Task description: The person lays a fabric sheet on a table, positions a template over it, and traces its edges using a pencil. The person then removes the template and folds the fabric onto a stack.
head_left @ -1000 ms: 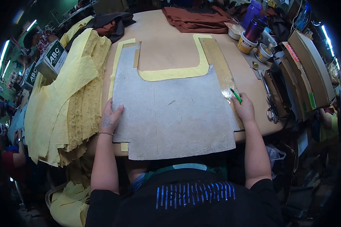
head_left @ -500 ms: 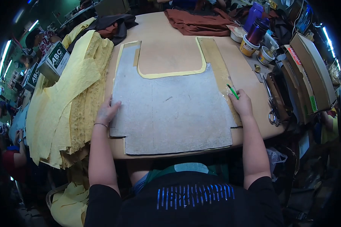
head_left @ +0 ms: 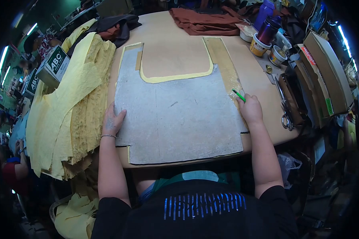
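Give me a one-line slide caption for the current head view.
Left hand and right hand, the latter holding a green pencil, rest at either side of a grey template on the table.

Yellow margin (head_left: 178, 78) — narrower now

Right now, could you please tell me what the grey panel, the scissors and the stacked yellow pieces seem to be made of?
The grey panel looks like stiff board, matt and scuffed, lying flat. The scissors look like polished metal, by their silvery shine. The yellow pieces seem a matt, soft sheet, perhaps felt or leather, by their ragged edges.
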The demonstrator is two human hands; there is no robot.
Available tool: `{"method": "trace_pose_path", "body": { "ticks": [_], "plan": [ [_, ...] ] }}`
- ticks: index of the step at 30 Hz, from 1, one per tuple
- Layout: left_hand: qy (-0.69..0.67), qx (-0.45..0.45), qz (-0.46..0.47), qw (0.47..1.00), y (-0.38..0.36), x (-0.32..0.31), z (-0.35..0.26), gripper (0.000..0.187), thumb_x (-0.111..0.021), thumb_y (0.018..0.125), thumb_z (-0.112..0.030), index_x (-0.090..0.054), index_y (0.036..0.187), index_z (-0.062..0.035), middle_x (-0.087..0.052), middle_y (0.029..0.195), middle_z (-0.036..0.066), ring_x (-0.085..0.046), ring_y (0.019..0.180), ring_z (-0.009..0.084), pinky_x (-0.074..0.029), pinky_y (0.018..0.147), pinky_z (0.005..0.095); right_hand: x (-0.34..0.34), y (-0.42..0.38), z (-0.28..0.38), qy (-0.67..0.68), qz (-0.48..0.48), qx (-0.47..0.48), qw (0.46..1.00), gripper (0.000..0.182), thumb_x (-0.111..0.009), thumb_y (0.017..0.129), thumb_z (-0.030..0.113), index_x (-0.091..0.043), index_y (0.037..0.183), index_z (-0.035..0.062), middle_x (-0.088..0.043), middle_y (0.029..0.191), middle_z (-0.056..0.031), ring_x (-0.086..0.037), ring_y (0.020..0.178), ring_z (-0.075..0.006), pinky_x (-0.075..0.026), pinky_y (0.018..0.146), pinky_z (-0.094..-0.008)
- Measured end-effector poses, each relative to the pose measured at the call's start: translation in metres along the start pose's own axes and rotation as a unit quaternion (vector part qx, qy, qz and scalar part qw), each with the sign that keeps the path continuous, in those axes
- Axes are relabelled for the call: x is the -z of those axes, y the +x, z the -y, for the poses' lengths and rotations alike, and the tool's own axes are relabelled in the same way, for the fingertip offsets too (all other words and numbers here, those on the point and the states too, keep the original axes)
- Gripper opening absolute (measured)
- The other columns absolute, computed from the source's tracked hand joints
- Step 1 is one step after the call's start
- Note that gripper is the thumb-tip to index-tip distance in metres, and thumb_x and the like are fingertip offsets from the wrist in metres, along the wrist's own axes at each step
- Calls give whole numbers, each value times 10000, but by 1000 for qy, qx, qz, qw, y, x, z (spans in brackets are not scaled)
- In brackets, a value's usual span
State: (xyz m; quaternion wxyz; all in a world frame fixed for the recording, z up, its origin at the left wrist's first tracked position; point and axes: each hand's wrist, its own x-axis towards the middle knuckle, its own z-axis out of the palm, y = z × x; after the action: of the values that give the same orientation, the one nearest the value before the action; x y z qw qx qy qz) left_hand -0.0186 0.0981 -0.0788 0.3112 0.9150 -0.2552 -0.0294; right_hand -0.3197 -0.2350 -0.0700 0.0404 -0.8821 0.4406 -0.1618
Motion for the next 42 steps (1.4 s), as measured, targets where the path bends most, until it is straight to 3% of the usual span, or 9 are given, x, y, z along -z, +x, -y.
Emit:
{"method": "trace_pose_path", "body": {
  "ticks": [6, 15, 18, 21, 23, 27, 35, 38, 42],
  "plan": [
    [-33, -7, 10, 999, 6, 1, 4, 561, -580, 724, -261, -415, 1153, 62, -487, 1093, 247, -443, 1051, 343, -346, 907, 357, 6, 1, 13, -49, 56, -38, 997, 362, -551, 773, 338, -565, 841, -17, -519, 871, -200, -576, 758, -346, -489, 636, -415],
    [52, -2, -21, 998, 21, -9, 7, 491, -577, 727, -254, -462, 1108, 34, -503, 1051, 251, -462, 1003, 351, -366, 871, 386, 10, 5, 19, -70, 100, -66, 990, 407, -528, 785, 372, -566, 884, -21, -492, 963, -192, -572, 814, -349, -484, 667, -418],
    [206, 47, -59, 976, 1, -1, -20, 474, -607, 703, -268, -491, 1052, 31, -514, 997, 254, -472, 981, 350, -380, 848, 404, 8, 5, 14, -35, 64, -53, 996, 392, -560, 756, 350, -576, 876, -23, -506, 937, -208, -567, 803, -356, -473, 693, -407],
    [175, 35, -96, 979, -6, 0, -10, 460, -638, 676, -273, -512, 1001, 27, -520, 958, 248, -487, 960, 347, -396, 823, 407, 3, 8, -1, 44, 13, -32, 998, 367, -603, 708, 312, -587, 859, -22, -534, 889, -232, -560, 770, -367, -456, 711, -401],
    [84, 48, -76, 992, -8, 9, -16, 436, -658, 661, -265, -522, 962, 20, -519, 963, 244, -498, 948, 349, -405, 813, 399, -4, 14, -8, 95, 6, -61, 994, 345, -634, 679, 278, -589, 842, -23, -558, 832, -234, -562, 743, -361, -448, 702, -402],
    [92, 112, -11, 989, -2, 9, -9, 419, -654, 664, -269, -518, 945, 11, -530, 949, 227, -510, 927, 338, -409, 813, 376, -10, 28, -8, 140, 23, -97, 985, 311, -659, 666, 239, -576, 789, -34, -578, 751, -209, -572, 714, -333, -446, 678, -398],
    [122, 96, -103, 983, -8, -1, -8, 438, -664, 652, -301, -518, 916, 16, -538, 937, 204, -508, 925, 315, -407, 810, 346, -18, 32, -10, 99, -1, -93, 991, 333, -658, 668, 234, -559, 819, -45, -582, 763, -199, -574, 721, -330, -448, 682, -395],
    [96, 140, -17, 985, -4, 9, -14, 464, -673, 639, -321, -515, 909, 22, -533, 938, 202, -502, 933, 313, -407, 812, 343, -18, 35, -12, 128, 23, -95, 987, 350, -667, 654, 231, -554, 832, -48, -581, 783, -208, -575, 738, -329, -447, 692, -394],
    [99, 110, -22, 989, -3, 10, -13, 477, -681, 624, -346, -520, 886, 18, -544, 910, 195, -516, 896, 305, -414, 792, 347, -24, 45, -22, 164, 60, -124, 977, 368, -679, 626, 224, -547, 827, -55, -584, 802, -210, -579, 757, -324, -449, 698, -387]
  ]
}}
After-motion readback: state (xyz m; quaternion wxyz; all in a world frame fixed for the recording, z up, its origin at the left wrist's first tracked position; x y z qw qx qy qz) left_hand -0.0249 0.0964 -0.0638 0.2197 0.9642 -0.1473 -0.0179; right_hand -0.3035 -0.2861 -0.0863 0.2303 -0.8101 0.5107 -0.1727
